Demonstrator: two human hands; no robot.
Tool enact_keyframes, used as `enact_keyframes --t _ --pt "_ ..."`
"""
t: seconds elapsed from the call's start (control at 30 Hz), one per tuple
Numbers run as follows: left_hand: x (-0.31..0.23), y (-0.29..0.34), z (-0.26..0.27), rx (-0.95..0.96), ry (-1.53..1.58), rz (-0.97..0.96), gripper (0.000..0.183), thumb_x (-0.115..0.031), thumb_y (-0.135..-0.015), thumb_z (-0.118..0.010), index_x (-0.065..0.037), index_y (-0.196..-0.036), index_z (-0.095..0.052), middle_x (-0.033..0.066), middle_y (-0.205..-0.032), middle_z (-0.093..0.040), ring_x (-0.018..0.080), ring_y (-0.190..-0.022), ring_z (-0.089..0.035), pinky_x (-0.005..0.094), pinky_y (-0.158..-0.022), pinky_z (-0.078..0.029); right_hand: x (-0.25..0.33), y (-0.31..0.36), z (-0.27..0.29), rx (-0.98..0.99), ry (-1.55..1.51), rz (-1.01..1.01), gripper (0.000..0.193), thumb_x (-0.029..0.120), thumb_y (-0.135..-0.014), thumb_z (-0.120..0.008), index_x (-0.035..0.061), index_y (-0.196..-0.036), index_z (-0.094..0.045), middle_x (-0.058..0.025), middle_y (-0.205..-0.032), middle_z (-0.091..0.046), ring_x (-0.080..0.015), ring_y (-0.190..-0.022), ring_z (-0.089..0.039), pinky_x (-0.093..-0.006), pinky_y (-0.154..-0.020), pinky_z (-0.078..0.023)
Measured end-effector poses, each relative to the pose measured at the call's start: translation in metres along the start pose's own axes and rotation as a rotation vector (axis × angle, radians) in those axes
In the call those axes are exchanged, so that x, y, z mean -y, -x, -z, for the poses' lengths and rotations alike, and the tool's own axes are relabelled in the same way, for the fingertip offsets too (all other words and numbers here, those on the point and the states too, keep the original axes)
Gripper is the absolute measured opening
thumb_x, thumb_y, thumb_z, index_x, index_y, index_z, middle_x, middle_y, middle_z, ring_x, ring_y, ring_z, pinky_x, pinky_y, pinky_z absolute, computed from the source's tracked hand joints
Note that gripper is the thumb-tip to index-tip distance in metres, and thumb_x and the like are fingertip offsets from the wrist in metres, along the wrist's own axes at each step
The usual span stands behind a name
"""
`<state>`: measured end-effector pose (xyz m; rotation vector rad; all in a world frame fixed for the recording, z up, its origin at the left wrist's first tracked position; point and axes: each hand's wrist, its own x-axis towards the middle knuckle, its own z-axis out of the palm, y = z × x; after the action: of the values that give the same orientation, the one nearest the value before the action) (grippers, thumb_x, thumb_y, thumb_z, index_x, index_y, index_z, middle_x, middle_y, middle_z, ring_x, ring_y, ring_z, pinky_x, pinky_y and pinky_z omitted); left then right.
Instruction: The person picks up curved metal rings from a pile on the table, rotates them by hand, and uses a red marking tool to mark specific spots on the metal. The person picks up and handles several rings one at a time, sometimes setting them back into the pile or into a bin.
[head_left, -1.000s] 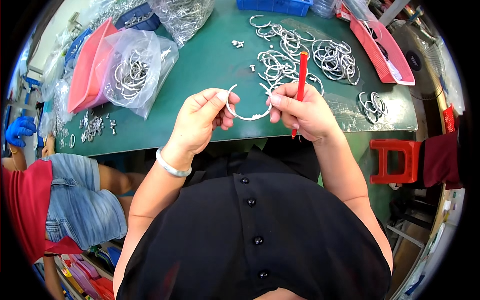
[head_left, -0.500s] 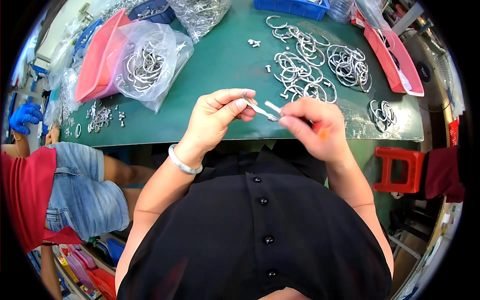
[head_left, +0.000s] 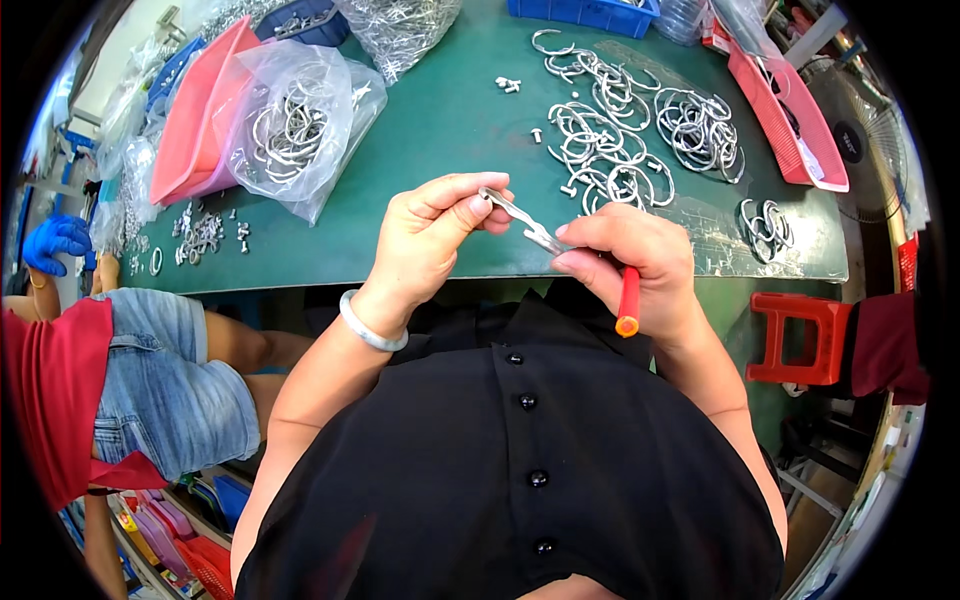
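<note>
While the green bench (head_left: 450, 130) spans the upper view, a person in a red top and denim shorts (head_left: 175, 385) is at its left end. A red stool (head_left: 830, 345) is near its right end, below the edge. On the bench, 2 pink baskets sit far apart: the left basket (head_left: 205, 110) has a clear plastic bag (head_left: 345, 165) of metal rings leaning beside it, and the right basket (head_left: 765, 105) is at the far right. Open metal rings (head_left: 697, 135) lie in a tangled spread beyond the right hand (head_left: 645, 255), with a smaller group nearer the right edge.

Both elbows are bent, the forearms angling inward so that the 2 hands meet in front of the chest. The left hand (head_left: 425, 235) is narrowed, thumb against the fingers, palm turned inward. The right hand is also narrowed, its thumb and forefinger pointing left. A red rod (head_left: 628, 300) is tucked under the right palm, its orange end toward the body. Between the hands, the curved metal piece (head_left: 515, 212) slants down to the right, each end pinched by 1 hand. Small metal rivets (head_left: 508, 86) lie toward the far side.
</note>
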<state>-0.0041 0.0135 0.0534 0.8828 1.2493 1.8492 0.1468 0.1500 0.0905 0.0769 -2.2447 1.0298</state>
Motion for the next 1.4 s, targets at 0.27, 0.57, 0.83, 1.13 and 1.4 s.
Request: enact_keyframes --t 0.27,0.57,0.83,1.13,1.4 --pt "-0.024 0.004 -0.008 0.009 -0.723 -0.574 0.018 0.004 -0.077 -0.058 0.001 -0.095 -0.061 0.0105 -0.086 -0.058 0.0154 -0.074 -0.055 0.0239 -0.067 -0.044 -0.015 0.011 0.002 -0.065 -0.042 -0.053 0.015 -0.003 -0.065 -0.068 0.0029 -0.077 -0.062 -0.0055 -0.062 -0.056 -0.0155 -0.053 -0.053 -0.0252 -0.048 -0.041" --pt "-0.037 0.007 -0.023 0.029 -0.892 -0.812 0.031 0.015 -0.063 -0.059 0.001 -0.091 -0.063 0.0095 -0.080 -0.056 0.0189 -0.068 -0.055 0.0252 -0.056 -0.046 -0.022 0.015 0.001 -0.083 -0.190 -0.178 0.016 -0.008 -0.068 -0.063 0.0007 -0.081 -0.063 -0.0048 -0.067 -0.058 -0.0098 -0.058 -0.053 -0.0214 -0.053 -0.041" --pt "-0.035 0.003 -0.020 -0.021 -0.937 -0.768 0.022 0.008 -0.071 -0.061 0.001 -0.092 -0.062 0.0111 -0.081 -0.057 0.0163 -0.066 -0.054 0.0234 -0.057 -0.044 -0.023 0.016 -0.001 -0.060 -0.177 -0.154 0.018 -0.006 -0.067 -0.066 0.0017 -0.082 -0.062 -0.0046 -0.065 -0.057 -0.0099 -0.056 -0.052 -0.0214 -0.051 -0.040" --pt "-0.006 -0.010 0.007 -0.087 0.375 0.238 0.018 -0.014 -0.086 -0.053 0.002 -0.095 -0.055 0.0034 -0.076 -0.051 0.0082 -0.063 -0.047 0.0205 -0.055 -0.038 -0.016 0.009 0.001 -0.062 -0.066 -0.205 0.015 0.000 -0.070 -0.066 0.0010 -0.085 -0.062 -0.0059 -0.071 -0.060 -0.0112 -0.059 -0.055 -0.0211 -0.054 -0.043" --pt "-0.007 -0.008 0.020 0.001 0.576 0.294 0.017 -0.013 -0.087 -0.051 -0.001 -0.097 -0.054 0.0017 -0.077 -0.050 0.0069 -0.063 -0.046 0.0199 -0.056 -0.038 -0.033 0.015 0.022 -0.008 0.238 -0.308 0.022 -0.004 -0.065 -0.063 0.0007 -0.086 -0.059 -0.0094 -0.077 -0.059 -0.0195 -0.064 -0.057 -0.0265 -0.058 -0.045"
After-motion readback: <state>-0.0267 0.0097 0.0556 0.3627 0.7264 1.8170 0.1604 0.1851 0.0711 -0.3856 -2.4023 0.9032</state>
